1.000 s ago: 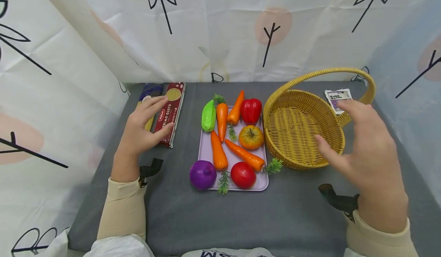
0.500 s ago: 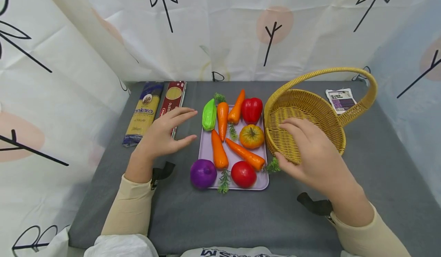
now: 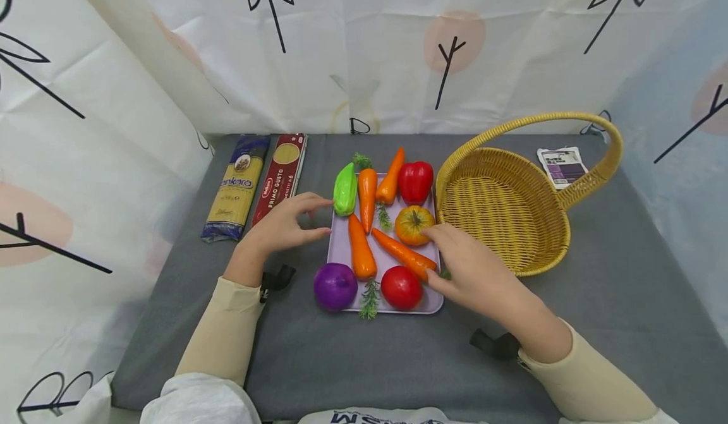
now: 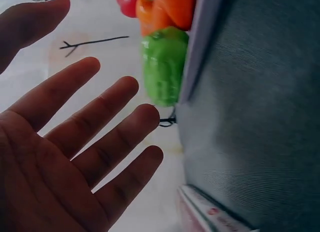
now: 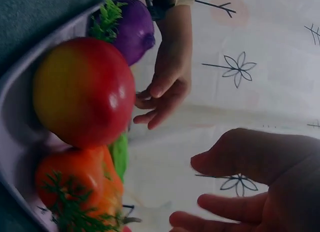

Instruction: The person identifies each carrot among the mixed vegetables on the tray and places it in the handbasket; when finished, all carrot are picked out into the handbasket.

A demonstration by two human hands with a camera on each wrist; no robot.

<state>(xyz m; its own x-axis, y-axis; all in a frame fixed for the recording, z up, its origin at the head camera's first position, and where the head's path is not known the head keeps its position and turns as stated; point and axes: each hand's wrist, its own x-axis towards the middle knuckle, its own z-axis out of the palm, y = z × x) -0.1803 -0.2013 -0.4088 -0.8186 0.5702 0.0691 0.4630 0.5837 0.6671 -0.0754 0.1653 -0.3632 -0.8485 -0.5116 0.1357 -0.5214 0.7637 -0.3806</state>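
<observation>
The step in hand looks like a reach in at the pale tray [image 3: 340, 239] from both sides, with nothing lifted yet: the left hand [image 3: 280, 227], its fingers spread and holding nothing, hangs at the tray's left edge, just beside the green pepper [image 3: 344, 190], while the right hand [image 3: 476, 273], fingers lightly bent, thumb well apart and likewise without a hold, hovers by the right edge, near the small pumpkin [image 3: 414, 222], the right-hand carrot [image 3: 400, 252] and the red round fruit [image 3: 401, 288]. All of these lie on the tray in the middle of the bench [image 3: 364, 364], left of the basket [image 3: 491, 212]. The next move, I judge, calls for settling each hand on one piece and closing the fingers round it without nudging its neighbours. Half a second ago the right hand was over the basket's near side; the left has come right, uncovering more of the red pasta packet [image 3: 280, 174], while the produce and basket lie as they did
</observation>
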